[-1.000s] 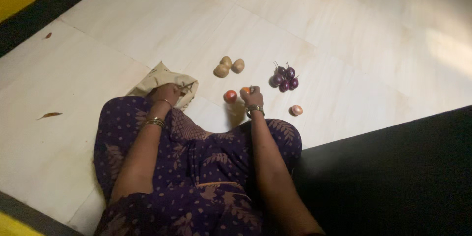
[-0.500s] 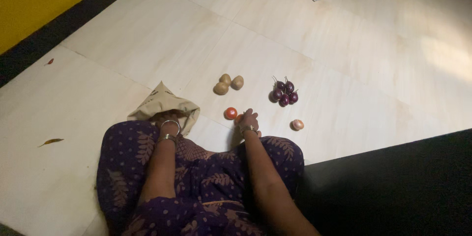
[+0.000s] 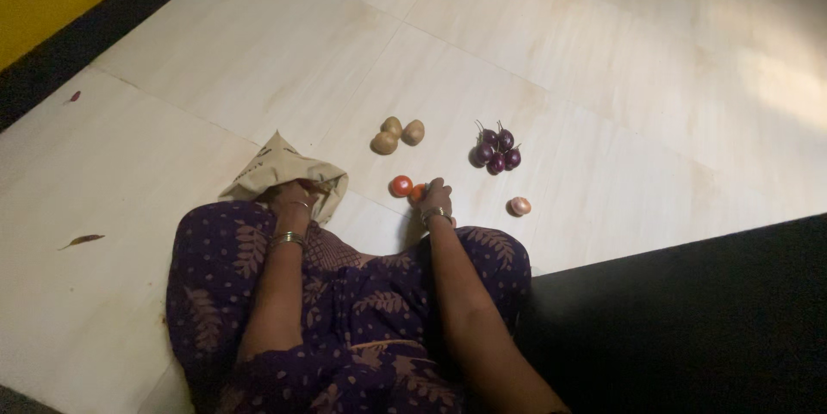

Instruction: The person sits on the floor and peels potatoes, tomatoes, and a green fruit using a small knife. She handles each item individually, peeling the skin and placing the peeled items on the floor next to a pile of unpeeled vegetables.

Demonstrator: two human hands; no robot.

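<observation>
Crumpled beige paper bag (image 3: 280,174) under left hand (image 3: 293,196), fingers' grip unclear; right hand (image 3: 435,199) fingers around smooth round tomato (image 3: 418,192).

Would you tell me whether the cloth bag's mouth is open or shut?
Open: the left hand reaches into the beige cloth bag; contents cannot be seen.

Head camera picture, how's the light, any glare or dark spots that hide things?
Head view: dim and uneven overall; a washed-out bright patch lies on the tiled floor at upper right; the lower right corner is nearly black with no detail; the right hand at a tomato and the left hand at the cloth bag look soft and shadowed.
</observation>
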